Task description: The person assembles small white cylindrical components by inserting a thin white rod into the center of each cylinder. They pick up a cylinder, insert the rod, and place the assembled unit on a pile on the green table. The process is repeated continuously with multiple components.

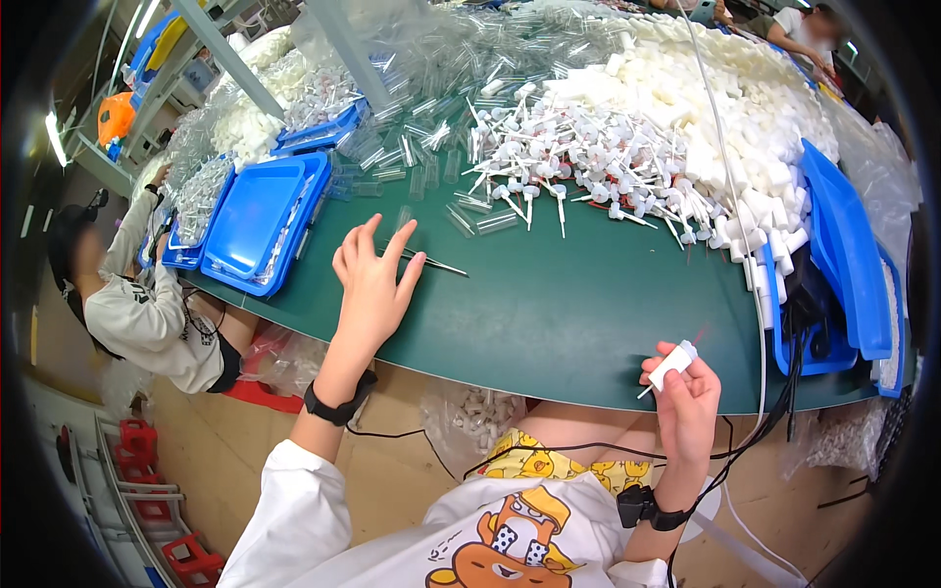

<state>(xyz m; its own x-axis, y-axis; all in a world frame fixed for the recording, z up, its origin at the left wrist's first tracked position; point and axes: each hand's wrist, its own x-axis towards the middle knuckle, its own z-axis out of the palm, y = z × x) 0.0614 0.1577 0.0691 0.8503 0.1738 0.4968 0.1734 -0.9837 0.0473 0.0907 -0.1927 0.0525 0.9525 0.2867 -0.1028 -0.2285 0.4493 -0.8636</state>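
Observation:
My left hand [372, 284] reaches over the green table with its fingers spread. A pair of dark metal tweezers [449, 267] lies under and beside those fingers, and a short clear tube [404, 216] is by the fingertips; I cannot tell whether they touch. At the near right edge, my right hand [688, 397] is closed on a white cylinder [672, 366]. A thin white stick pokes out of the cylinder's lower end, and a pale cap with a fine red wire shows at its upper end.
White-capped stick parts [588, 162] lie heaped at the back, with white cylinders [725, 108] behind and right. Clear tubes [490, 220] scatter mid-table. Blue trays [257, 220] stand left, more blue trays [848, 255] right. A white cable [730, 176] hangs at right. A co-worker [137, 304] sits left.

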